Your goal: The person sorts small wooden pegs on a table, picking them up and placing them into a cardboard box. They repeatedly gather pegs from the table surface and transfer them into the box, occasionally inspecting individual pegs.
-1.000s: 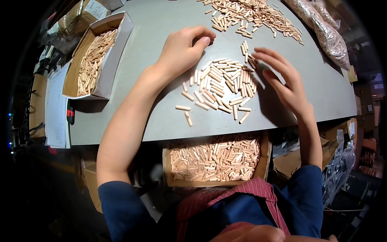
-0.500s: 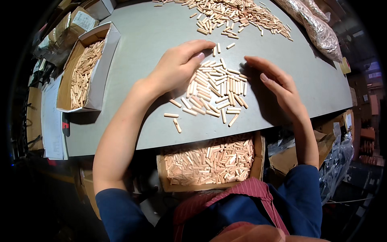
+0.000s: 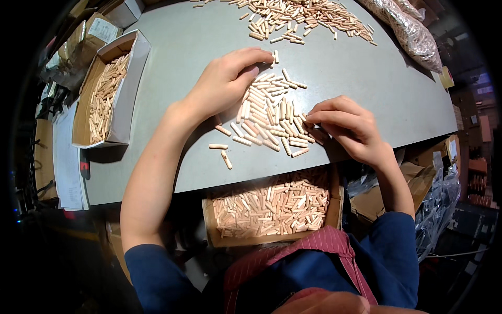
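A loose spread of short pale wooden dowels (image 3: 258,106) lies on the grey table between my hands. My left hand (image 3: 224,78) arches over its upper left side, thumb apart from the stretched fingers, with fingertips beside a dowel (image 3: 276,57) at the top. At the right edge of the spread, my right hand (image 3: 349,125) is low over the table, fingers bent and their tips against the outer dowels. No dowel shows held in either hand. The undersides of both hands and the right thumb are hidden.
A bigger dowel heap (image 3: 314,15) covers the far table. On the left stands a long cardboard box (image 3: 137,68) of dowels. Below the table's front edge is another filled box (image 3: 272,241). A clear bag (image 3: 415,39) lies far right; papers (image 3: 68,162) hang at the left.
My right hand has come down and nearer, its fingers bending in to the dowels. The right side of the spread has been pushed left and is more compact. My left hand has barely shifted.
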Demonstrator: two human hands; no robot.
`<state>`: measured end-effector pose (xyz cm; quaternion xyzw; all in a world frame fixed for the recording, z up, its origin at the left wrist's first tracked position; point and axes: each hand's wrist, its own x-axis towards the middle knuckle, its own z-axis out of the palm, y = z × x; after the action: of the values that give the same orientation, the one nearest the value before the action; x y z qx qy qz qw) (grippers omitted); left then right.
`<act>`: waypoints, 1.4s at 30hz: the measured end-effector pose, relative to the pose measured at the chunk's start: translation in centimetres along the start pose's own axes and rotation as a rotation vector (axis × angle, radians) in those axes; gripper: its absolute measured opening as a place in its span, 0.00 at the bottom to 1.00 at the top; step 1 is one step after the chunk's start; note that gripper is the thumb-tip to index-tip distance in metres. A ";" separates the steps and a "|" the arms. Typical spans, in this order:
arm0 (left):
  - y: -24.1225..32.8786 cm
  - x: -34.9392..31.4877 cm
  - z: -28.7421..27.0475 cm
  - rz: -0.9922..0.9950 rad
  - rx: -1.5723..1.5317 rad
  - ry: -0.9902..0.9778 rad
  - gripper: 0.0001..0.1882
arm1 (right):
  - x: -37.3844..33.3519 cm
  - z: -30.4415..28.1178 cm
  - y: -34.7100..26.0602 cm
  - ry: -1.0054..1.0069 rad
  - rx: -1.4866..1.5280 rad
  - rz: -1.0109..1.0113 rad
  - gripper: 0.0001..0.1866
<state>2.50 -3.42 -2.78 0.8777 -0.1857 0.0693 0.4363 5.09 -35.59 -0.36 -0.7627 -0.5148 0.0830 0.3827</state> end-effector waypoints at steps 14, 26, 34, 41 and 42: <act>-1.7 0.4 -1.2 -0.254 0.069 0.290 0.18 | 1.0 1.2 1.4 0.130 0.193 0.204 0.22; -2.3 0.3 -1.3 -0.092 0.297 0.236 0.16 | 0.8 1.2 0.0 0.103 -0.088 0.098 0.16; -2.0 0.2 -1.0 -0.115 0.303 0.233 0.17 | 0.1 0.7 0.3 0.135 -0.065 0.143 0.15; -2.1 0.3 -1.0 -0.084 0.309 0.230 0.16 | 0.1 0.8 0.5 0.106 -0.066 0.087 0.19; -2.1 0.3 -1.0 -0.081 0.311 0.230 0.16 | 0.1 0.8 0.5 0.082 -0.096 0.060 0.21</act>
<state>3.61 -1.52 -3.61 0.9275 -0.0863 0.1796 0.3164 5.08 -35.19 -1.21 -0.7979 -0.4792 0.0385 0.3636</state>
